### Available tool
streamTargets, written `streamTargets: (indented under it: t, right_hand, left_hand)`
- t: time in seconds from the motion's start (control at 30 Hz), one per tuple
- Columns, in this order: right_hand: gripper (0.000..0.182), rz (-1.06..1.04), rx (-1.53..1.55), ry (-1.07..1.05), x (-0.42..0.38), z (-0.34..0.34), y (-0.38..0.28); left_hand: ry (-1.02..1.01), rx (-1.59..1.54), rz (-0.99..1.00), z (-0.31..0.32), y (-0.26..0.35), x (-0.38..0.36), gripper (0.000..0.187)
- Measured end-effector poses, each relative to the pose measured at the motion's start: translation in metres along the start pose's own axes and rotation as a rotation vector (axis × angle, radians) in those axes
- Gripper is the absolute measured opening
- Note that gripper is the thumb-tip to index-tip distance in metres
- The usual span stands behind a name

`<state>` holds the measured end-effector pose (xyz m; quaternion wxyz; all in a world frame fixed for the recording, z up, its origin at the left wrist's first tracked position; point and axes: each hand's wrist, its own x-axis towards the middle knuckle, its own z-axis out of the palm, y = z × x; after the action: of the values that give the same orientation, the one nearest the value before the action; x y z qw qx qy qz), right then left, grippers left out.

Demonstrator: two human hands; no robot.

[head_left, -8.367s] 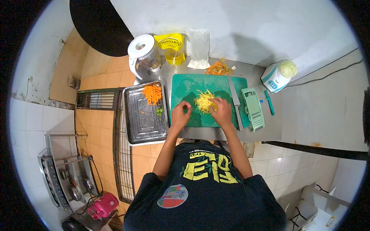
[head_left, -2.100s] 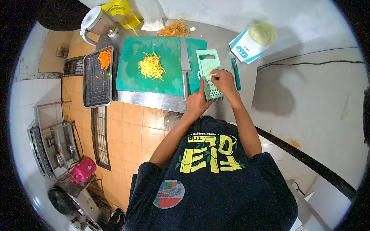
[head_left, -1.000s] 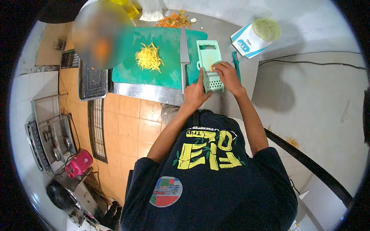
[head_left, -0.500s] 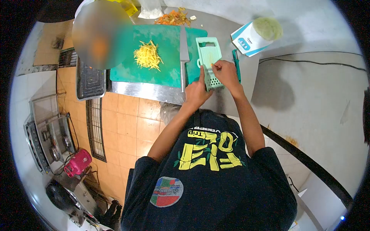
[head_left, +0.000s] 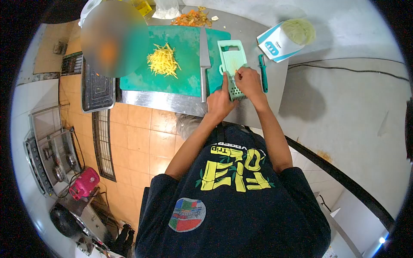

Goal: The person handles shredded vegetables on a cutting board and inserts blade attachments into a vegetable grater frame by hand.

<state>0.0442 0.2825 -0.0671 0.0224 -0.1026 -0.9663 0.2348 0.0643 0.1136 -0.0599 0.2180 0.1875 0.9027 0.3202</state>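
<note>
A pale green grater [head_left: 232,51] lies flat on the metal table, beside the green cutting board's right end. My left hand [head_left: 220,102] grips its lower left edge, thumb and fingers around the side. Over the grater's middle, my right hand [head_left: 249,84] is closed with bent fingers pressed to the surface; whatever they hold is hidden. Left of the grater, a large knife [head_left: 204,64] with a metal handle rests on the cutting board [head_left: 129,81]. A pile of thin yellow shreds [head_left: 163,61] sits mid-board. A slim teal tool [head_left: 263,74] lies right of my right hand.
Orange-brown peelings [head_left: 191,18] lie at the table's back by a white bag [head_left: 165,9]. A white and blue box [head_left: 271,43] with a pale green round thing [head_left: 297,31] stands at the right back. A dark tray [head_left: 98,92] is at the left, near a blurred area.
My right hand has shifted slightly left over the grater, its fingers more curled, showing more of the teal tool. My left hand keeps its hold. The whole view has shifted slightly.
</note>
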Motion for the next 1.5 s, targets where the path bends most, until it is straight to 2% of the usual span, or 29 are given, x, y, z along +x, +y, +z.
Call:
streamTargets:
  t: [0.43,0.53,0.73,0.93,1.03,1.13,1.3,1.4,1.5]
  right_hand:
    - [0.016,-0.003,0.006,-0.008,-0.006,-0.005,0.0]
    - [0.018,0.01,0.283,0.023,-0.006,-0.013,0.01]
    - [0.014,0.008,0.25,0.052,-0.01,-0.01,0.011]
    - [0.023,0.06,0.185,0.083,-0.007,0.002,0.007]
    - [0.023,0.054,0.099,0.097,-0.005,0.002,0.003]
    - [0.026,0.168,0.125,0.041,-0.002,-0.003,-0.005]
    - [0.027,0.175,0.074,0.089,0.0,0.007,-0.002]
    - [0.026,0.211,0.08,0.079,0.002,0.007,-0.006]
    - [0.026,0.218,0.07,0.076,0.001,0.006,-0.008]
  left_hand:
    - [0.031,-0.005,0.002,0.005,-0.003,0.001,0.126]
    - [0.036,-0.021,0.003,0.003,-0.002,0.003,0.126]
    - [0.034,-0.025,-0.006,0.005,0.001,0.002,0.125]
    - [0.076,-0.037,-0.006,0.01,0.002,0.006,0.121]
    - [0.101,-0.037,0.005,0.014,0.0,0.007,0.12]
    - [0.125,-0.046,0.032,0.017,-0.002,0.007,0.12]
    - [0.165,-0.066,0.058,0.019,0.0,0.008,0.121]
    - [0.117,-0.086,0.026,0.014,0.004,0.008,0.121]
    - [0.181,-0.076,0.069,0.022,-0.002,0.008,0.12]
